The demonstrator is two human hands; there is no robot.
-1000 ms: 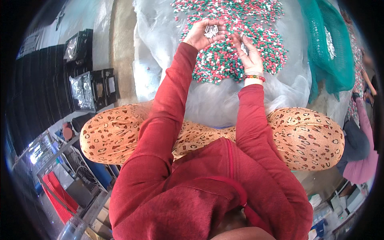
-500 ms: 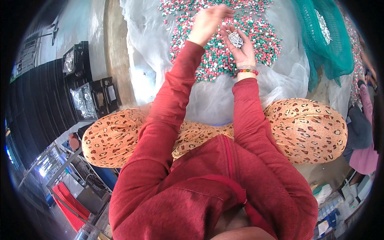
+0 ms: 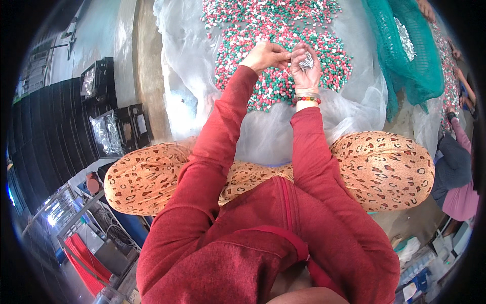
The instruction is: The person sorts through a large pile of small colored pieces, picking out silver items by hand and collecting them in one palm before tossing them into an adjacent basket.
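A bunch of thin, short silvery-white rods [image 3: 307,62] lies in my right hand [image 3: 306,77], whose fingers curl over it. My left hand [image 3: 264,57] meets the right one at the fingertips. Its thumb and fingers are pinched together, and whatever sits between them is too small to make out. Both hands are above a thick spread of small red, green and white pellets [image 3: 276,93]. Beneath the pellets lies a translucent white sheet [image 3: 258,134], bunched toward my legs.
To the right, a green mesh net [image 3: 425,76] holds a heap of silvery-white pieces [image 3: 404,39]. Another person's hand [image 3: 426,9] is by its far edge. Further right, a person in pink [image 3: 461,197] sits near more pellets. Black crates [image 3: 50,116] are stacked at the left.
My left hand has come down and nearer to the right, now meeting its fingertips. My right hand has turned from an open palm to curled fingers around the rods.
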